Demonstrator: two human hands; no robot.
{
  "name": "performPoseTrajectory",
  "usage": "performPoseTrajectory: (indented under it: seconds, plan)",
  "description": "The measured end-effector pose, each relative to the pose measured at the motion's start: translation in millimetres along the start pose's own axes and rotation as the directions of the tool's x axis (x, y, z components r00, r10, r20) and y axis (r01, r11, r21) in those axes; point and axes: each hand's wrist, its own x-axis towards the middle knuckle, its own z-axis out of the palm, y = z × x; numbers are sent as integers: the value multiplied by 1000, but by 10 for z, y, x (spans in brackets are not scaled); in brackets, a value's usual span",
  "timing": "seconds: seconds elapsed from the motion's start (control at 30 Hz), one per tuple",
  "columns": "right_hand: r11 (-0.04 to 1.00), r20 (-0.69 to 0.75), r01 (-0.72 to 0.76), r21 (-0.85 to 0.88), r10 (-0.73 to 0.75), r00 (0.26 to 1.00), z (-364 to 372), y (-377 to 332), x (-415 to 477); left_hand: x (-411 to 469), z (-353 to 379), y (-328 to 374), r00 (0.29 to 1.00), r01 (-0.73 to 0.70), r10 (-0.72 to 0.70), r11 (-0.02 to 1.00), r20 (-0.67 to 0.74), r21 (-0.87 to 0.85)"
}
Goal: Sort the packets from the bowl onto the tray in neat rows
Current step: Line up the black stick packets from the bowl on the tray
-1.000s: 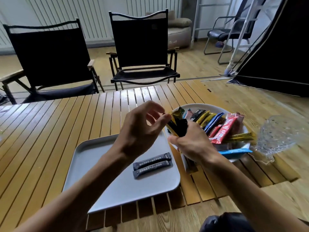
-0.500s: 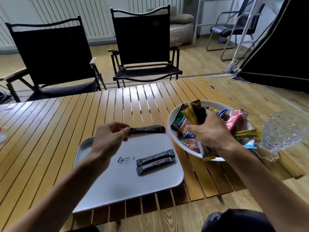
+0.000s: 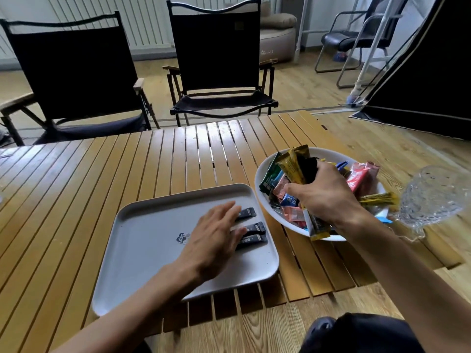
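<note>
since half a second ago the left hand [image 3: 216, 238] has come down from the tray's far edge and let go of the third dark packet [image 3: 248, 212]. that packet now lies flat in the right part of the tray [image 3: 142, 240], just beyond the two dark packets [image 3: 256, 227] already there. the three lie side by side, ends toward the tray's right rim. the left hand is spread open, palm down, fingers straight over the left ends of all three; whether the fingertips press them or only hover is hard to tell from this angle.

just right of the tray stands the white bowl [image 3: 328, 153], its rim near the tray's right edge. over it the right hand [image 3: 328, 197] is curled tight round a bundle of packets [image 3: 290, 166], with yellow and black sticks poking out above and below the fist. loose packets [image 3: 359, 177] in red, blue, green and pink lie in the bowl. farther right of the tray sits a clear glass dish [image 3: 433, 197]. all rest on a slatted wooden table [image 3: 127, 174], with black chairs [image 3: 216, 54] beyond the tray's far side.
</note>
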Motion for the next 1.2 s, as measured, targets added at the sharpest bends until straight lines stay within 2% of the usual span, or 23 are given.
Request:
performPoseTrajectory:
  seconds: [0.2,0.47,0.57,0.67,0.77,0.83,1.0,1.1,1.2]
  plan:
    - [1000,7,17,-10,-17,1000,7,-7,-26,15,92,-38,983,-185,186,982,5,-18]
    - [999,14,19,-28,-18,1000,48,12,-20,9,153,36,977,-206,199,973,-72,-107]
    - [999,9,13,-42,-13,1000,53,21,-20,9,164,46,965,-248,238,965,-113,-86]
    - [998,39,37,-44,-35,999,44,10,-28,38,38,72,960,-170,144,981,-242,-89]
    - [995,101,77,-58,-71,992,63,-18,-61,160,-368,262,908,-148,4,939,-418,-311]
    - [990,126,112,-91,-100,987,104,-33,-84,265,-612,445,914,-178,19,917,-405,-358]
    - [972,185,188,-138,-161,969,197,-57,-156,438,-712,623,965,-180,82,899,-250,-399]
    - [973,203,190,-127,-162,966,176,-59,-155,447,-718,551,951,-276,204,897,-231,-345]
    - [975,255,194,-109,-161,953,154,-74,-147,400,-728,492,927,-322,255,917,-275,-235]
